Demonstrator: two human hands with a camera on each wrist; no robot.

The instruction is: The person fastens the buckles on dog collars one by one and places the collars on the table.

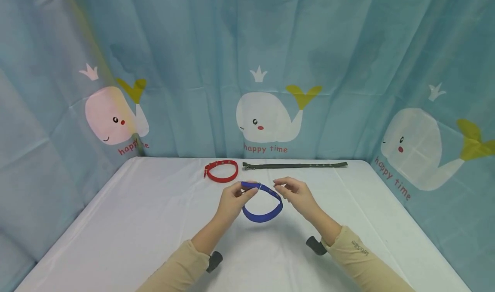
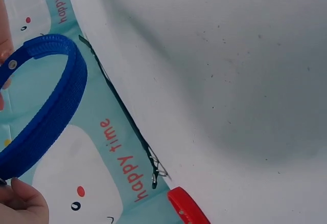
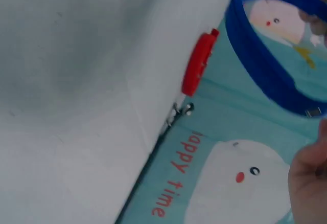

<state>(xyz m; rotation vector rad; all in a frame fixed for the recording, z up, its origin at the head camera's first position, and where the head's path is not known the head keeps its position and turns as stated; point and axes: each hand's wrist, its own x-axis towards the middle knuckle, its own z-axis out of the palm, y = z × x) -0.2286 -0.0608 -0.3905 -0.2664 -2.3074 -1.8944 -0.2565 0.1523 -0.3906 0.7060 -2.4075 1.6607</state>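
A blue collar (image 1: 263,218) hangs as a closed loop above the white table. My left hand (image 1: 236,199) pinches its upper left part between thumb and fingers, near a metal ring. Just off the loop's right side is my right hand (image 1: 295,195), thumb and fingers loosely bent, with nothing visible between them. Metal eyelets dot the upper right strap of the blue collar. In the right wrist view, my right hand (image 3: 309,178) appears below the blue collar (image 3: 255,55), apart from it. Fingers hide part of the buckle area.
A red collar (image 1: 222,180), buckled into a loop, lies near the table's back edge. Beside it a dark green collar (image 1: 294,166) is stretched out straight. Blue curtains (image 1: 193,68) with whale prints surround the white table (image 1: 135,232) at the back and sides.
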